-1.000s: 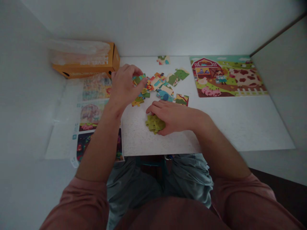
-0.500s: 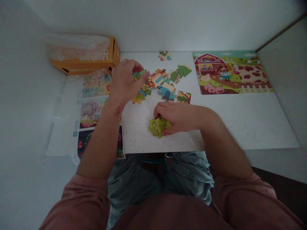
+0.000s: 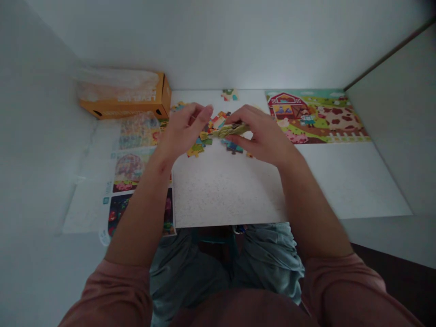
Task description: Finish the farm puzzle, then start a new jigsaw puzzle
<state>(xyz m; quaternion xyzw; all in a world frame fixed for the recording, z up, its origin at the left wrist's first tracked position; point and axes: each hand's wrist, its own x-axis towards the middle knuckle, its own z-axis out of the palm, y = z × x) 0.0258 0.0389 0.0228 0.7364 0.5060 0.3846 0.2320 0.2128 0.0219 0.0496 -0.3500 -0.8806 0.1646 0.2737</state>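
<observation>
Between the thumb and fingers of my right hand (image 3: 260, 131) is a flat cluster of yellow-green puzzle pieces (image 3: 226, 131), raised and seen nearly edge-on above the table. My left hand (image 3: 189, 127) hovers over the left side of the puzzle pile, thumb and fingers apart, with nothing visible between them. Colourful loose pieces (image 3: 195, 150) lie under and between both hands, partly covered by them. One separate piece (image 3: 230, 94) rests near the back edge of the white table (image 3: 228, 190).
A farm picture puzzle (image 3: 316, 116) lies at the back right. An orange box (image 3: 136, 102) with clear plastic on it stands at the back left. In front of the box, a printed picture sheet (image 3: 127, 175) lies partly under my left forearm.
My right hand has lifted the yellow-green cluster off the table and carried it back toward the pile, tilting it. My left hand remains over the pile. The camera view has shifted slightly.
</observation>
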